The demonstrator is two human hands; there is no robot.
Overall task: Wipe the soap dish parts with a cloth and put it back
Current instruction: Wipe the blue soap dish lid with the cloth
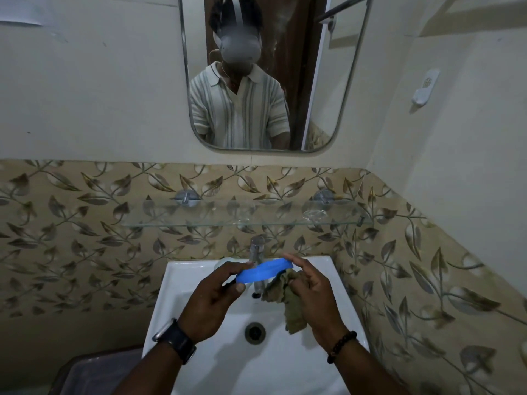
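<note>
Now your left grip (pixel 219 292) is closed on one end of the blue soap dish part (pixel 263 269), held over the sink (pixel 322 280); your right grip (pixel 308 292) pinches the other end and bunches the cloth (pixel 288 303). Steady the left, drag cloth along the rim. Mind the tap (pixel 258 252) just behind; open room lies toward you.
</note>
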